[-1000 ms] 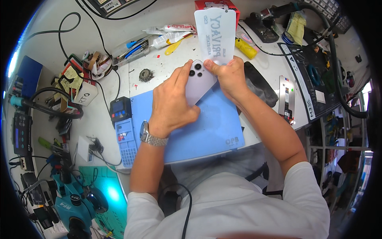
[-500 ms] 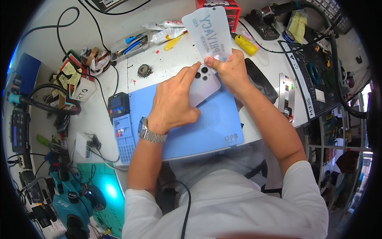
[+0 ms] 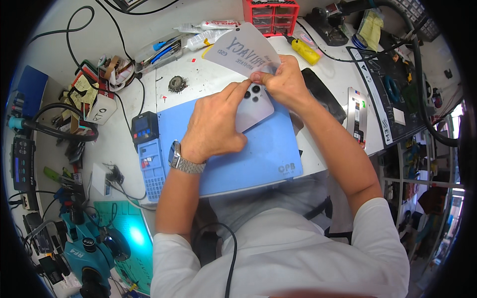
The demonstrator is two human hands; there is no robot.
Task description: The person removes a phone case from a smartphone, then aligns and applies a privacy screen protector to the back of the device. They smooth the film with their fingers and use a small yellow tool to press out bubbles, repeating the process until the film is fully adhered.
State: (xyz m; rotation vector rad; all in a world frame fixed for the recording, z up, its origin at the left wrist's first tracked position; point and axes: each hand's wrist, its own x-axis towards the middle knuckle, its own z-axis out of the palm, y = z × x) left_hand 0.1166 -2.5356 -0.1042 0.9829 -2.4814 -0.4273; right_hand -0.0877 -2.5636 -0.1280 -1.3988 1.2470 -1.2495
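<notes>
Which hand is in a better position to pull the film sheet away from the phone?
Probably the right hand: its fingers already pinch the grey film sheet at its lower edge. The left hand lies flat on the phone, holding it on the blue mat.

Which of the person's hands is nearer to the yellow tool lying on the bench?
The right. The right hand pinches the film sheet just left of the yellow tool; the left hand presses the phone, farther down-left.
</notes>
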